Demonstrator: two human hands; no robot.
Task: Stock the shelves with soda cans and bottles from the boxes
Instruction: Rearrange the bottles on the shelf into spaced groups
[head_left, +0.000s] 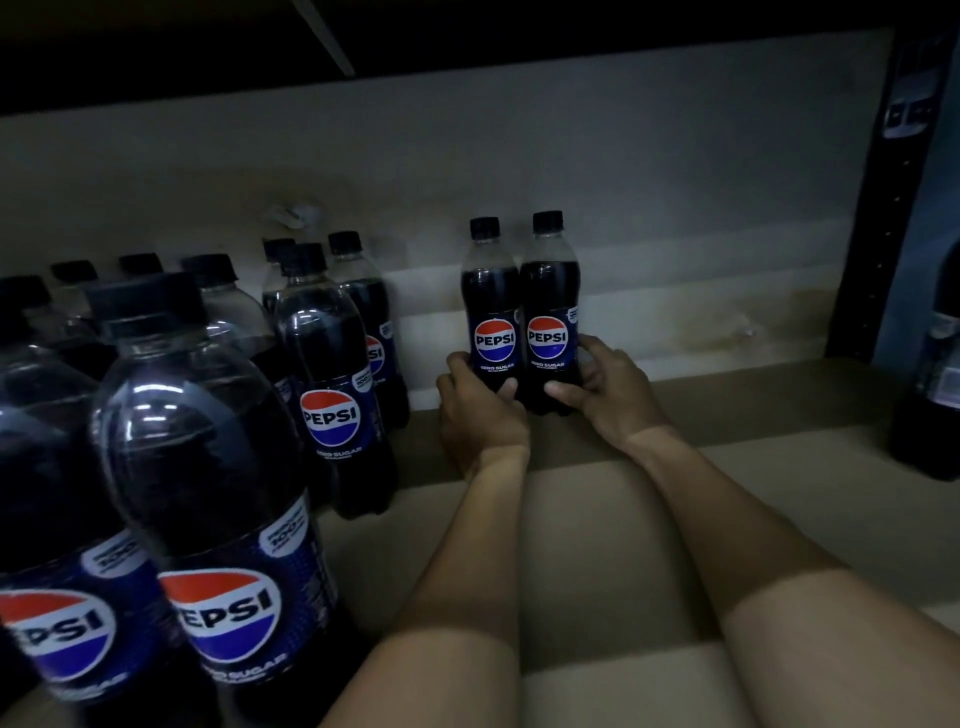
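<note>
Fingers (458, 365) of our left hand (480, 410) are curled round the lower part of the first bottle (493, 312), with the thumb across its front, and our right hand (618, 395) grips the second bottle (550, 296) in the same manner. Both small cola bottles are upright in the middle of the frame, touching each other side by side, caps on, labels turned to us. Their bases are hidden behind our hands, so we cannot tell if they rest on the shelf (727, 415) or hang just above it.

We judge that the step in hand is to place this pair. To do it well, we should hold both bottles vertical and lower them together until the bases sit flat on the board, and only then loosen the fingers, so that no bottle tips. The row of small bottles (332, 364) stands at the middle left, apart from our pair by a gap; we would slide the pair left until it is just beside that row, labels forward. The big bottles (218, 467) at the lower left are near our left forearm, so we should draw the arm back straight and not sweep sideways.
</note>
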